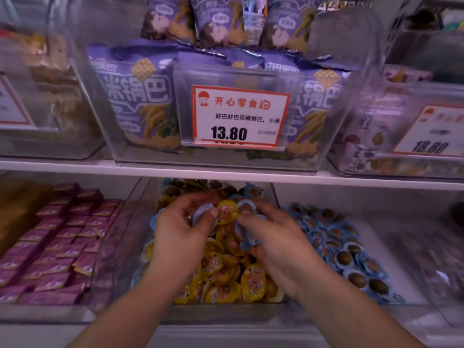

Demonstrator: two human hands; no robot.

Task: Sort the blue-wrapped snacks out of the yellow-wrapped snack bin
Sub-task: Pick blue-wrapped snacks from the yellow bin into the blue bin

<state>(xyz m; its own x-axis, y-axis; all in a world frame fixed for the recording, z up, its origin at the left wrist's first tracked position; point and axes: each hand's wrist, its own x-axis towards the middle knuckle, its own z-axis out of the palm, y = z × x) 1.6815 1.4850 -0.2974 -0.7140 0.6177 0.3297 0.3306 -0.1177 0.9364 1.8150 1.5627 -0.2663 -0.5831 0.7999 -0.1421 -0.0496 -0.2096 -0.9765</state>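
A clear bin (140, 197) on the lower shelf holds a heap of yellow-wrapped snacks (251, 280) with a few blue-wrapped ones mixed in at the back and left edge. Both my hands are inside it. My left hand (183, 229) pinches a blue-wrapped snack (202, 213) between thumb and fingers. My right hand (273, 237) grips a small bunch of blue-wrapped snacks (244, 237), with another blue one (246, 205) at its fingertips. A yellow snack (227, 209) stands up between the two hands.
To the right is a clear bin of blue-wrapped snacks (346, 247). On the left lies a bin of purple packets (57, 237). The upper shelf edge (226, 172) runs just above the hands, carrying bins of purple bags and a 13.80 price tag (238, 116).
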